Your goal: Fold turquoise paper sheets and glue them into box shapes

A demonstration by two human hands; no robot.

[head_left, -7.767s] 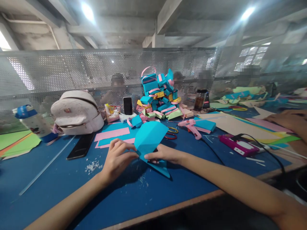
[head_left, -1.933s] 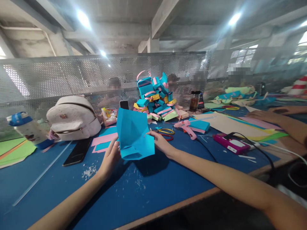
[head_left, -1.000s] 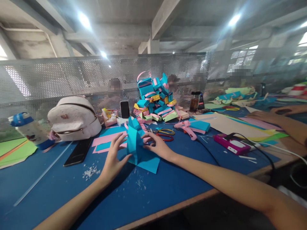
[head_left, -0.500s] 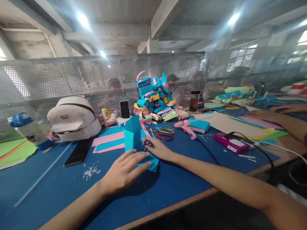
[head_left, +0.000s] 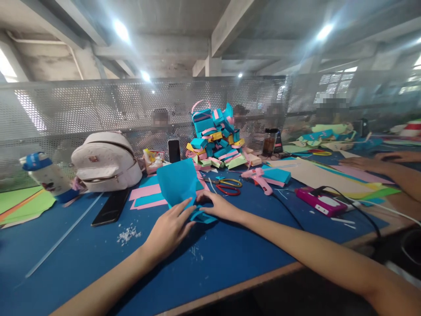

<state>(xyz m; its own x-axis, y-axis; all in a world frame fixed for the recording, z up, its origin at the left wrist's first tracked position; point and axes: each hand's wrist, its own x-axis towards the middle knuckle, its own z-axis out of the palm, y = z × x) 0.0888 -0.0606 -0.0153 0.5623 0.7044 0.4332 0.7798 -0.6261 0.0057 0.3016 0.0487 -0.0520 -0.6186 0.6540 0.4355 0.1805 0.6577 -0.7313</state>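
Note:
A folded sheet of blue paper [head_left: 177, 182] stands partly upright on the blue table, its lower part lying toward me. My left hand [head_left: 171, 226] is closed on its near left side, fingers pressed against the fold. From the right, my right hand [head_left: 219, 206] pinches the same paper near the crease with thumb and fingers. Behind the paper lie pink and blue strips [head_left: 148, 192]. Scissors [head_left: 228, 186] with red and yellow handles rest just beyond my right hand. A pink glue gun [head_left: 261, 180] lies farther right.
A pile of folded paper pieces [head_left: 215, 140] stands at the back. On the left are a white backpack [head_left: 105, 162], a bottle [head_left: 49, 177] and a black phone [head_left: 111, 208]. A purple power strip [head_left: 320, 202] with cables lies right. Another person's hands [head_left: 357, 164] rest at far right.
The blue paper's upright part has turned, showing a broader face leaning left. My left hand's fingers have gone from spread over the paper to closed on it. The view has shifted slightly.

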